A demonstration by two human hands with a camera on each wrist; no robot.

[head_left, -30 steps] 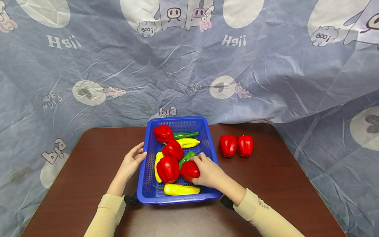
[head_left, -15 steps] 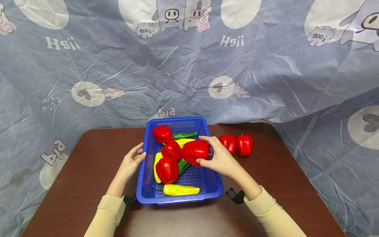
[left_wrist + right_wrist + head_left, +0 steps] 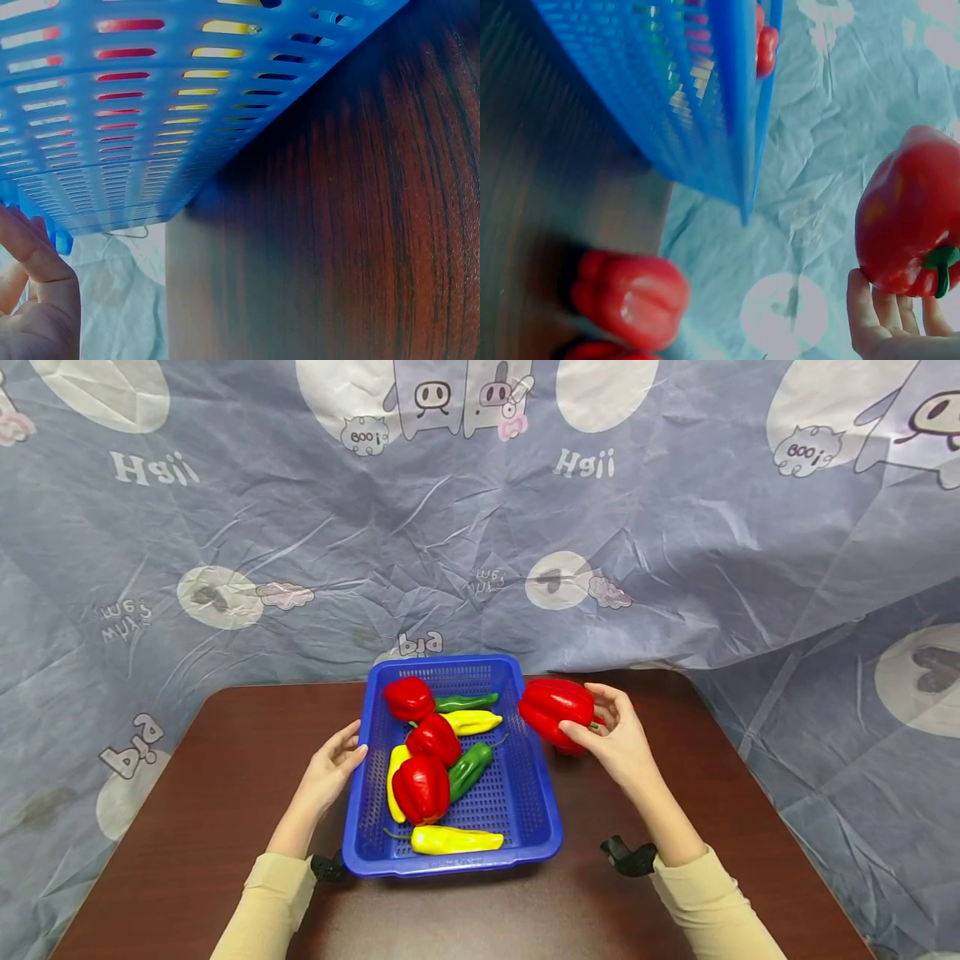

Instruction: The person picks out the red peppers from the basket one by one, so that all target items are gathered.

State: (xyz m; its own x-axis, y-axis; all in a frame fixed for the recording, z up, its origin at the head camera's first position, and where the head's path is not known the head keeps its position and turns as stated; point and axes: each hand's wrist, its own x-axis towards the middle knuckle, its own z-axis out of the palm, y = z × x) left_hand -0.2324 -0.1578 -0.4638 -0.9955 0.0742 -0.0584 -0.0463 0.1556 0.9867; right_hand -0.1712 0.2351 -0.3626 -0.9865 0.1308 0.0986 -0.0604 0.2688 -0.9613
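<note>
A red bell pepper (image 3: 557,706) with a green stem is held in the air by my right hand (image 3: 626,739), just beyond the basket's right rim. Thumb and fingers grip its stem end. My left hand (image 3: 333,764) holds the left rim of the blue plastic basket (image 3: 536,777), thumb at the edge. Inside lie several red bell peppers (image 3: 422,789), two green chili peppers (image 3: 470,770) and several yellow peppers (image 3: 457,840). The right wrist view shows another red bell pepper (image 3: 634,300) on the table, with part of a second below it; in the head view they are mostly hidden.
The basket stands on a dark brown wooden table (image 3: 225,810), near its back edge. Behind it hangs a wrinkled grey-blue printed cloth (image 3: 375,527). A black strap (image 3: 630,857) shows at the right wrist and another black strap (image 3: 327,867) at the left.
My right hand has lifted a red bell pepper from the basket's lower right and carried it up and right, past the rim. My left hand has stayed at the left rim.
</note>
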